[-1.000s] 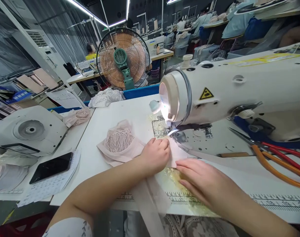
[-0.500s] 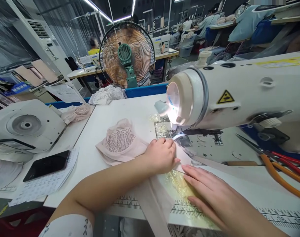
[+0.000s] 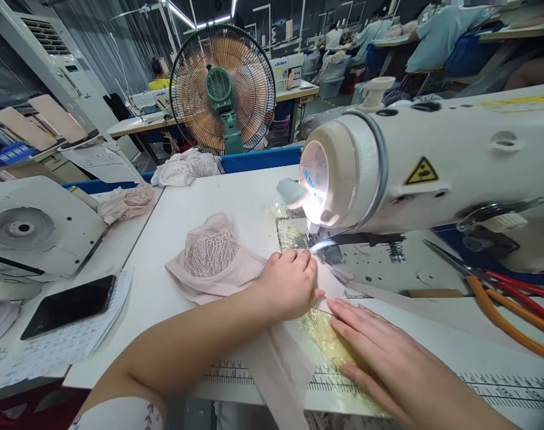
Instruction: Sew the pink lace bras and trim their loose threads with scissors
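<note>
Left grip (image 3: 289, 283) seems atop pink fabric (image 3: 329, 283).

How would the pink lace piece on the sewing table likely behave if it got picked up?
The pink lace piece would probably be floppy, since its top edge lies soft and crumpled. It's likely light, as that edge looks thin and sheer. Its patterned cup might keep some roundness, because it appears domed.

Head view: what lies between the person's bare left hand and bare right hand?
In the head view, a flat pale-pink fabric piece lies between left hand and right hand, with glossy yellowish film nearer the person.
</note>
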`<state>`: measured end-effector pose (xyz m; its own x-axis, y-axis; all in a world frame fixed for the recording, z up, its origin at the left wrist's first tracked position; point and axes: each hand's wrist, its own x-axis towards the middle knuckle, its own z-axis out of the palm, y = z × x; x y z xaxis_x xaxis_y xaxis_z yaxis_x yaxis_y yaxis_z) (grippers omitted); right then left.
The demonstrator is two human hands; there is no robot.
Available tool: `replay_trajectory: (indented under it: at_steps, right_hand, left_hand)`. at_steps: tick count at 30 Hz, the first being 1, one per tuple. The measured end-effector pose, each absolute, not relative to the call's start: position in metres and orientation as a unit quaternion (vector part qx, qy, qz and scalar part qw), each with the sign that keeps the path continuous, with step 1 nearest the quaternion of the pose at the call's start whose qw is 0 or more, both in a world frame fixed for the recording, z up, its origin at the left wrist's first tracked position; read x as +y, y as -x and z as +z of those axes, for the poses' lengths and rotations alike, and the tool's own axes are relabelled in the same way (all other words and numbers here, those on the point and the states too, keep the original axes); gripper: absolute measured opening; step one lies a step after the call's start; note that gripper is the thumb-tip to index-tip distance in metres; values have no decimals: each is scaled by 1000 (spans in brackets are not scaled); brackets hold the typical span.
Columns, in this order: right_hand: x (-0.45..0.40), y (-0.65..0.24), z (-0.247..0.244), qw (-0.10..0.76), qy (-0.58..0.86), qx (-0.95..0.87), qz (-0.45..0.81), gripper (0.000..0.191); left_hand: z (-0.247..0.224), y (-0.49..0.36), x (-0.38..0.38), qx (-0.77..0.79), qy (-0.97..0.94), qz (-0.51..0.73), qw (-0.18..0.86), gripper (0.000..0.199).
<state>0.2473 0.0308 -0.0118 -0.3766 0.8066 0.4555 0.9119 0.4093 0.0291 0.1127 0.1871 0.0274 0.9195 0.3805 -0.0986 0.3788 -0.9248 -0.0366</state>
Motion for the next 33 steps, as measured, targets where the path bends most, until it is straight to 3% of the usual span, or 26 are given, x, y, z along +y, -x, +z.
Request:
replay_trajectory:
  at_steps: [7,13,22,27,33]
  right_hand:
    - [32,-247,-15,193,538,-813,-114,37]
    - [30,-247,-23,195,552,-805,-98,41]
    - [38,-236,-23,201,570,-795,-51,47]
    - [41,-234,-22,210,574,-790,-56,37]
    - [33,-237,-18,291,580,-760,-40,25]
  left_hand:
    - [21,-111,190,-180,983,23,37,56]
    - [14,-103,184,-70,988,-68,116,36]
    - [14,-103,185,-5,999,28,38,22]
    - [16,-100,195,-5,999,5,31,24]
    - [24,-99,205,-9,999,36,-27,28]
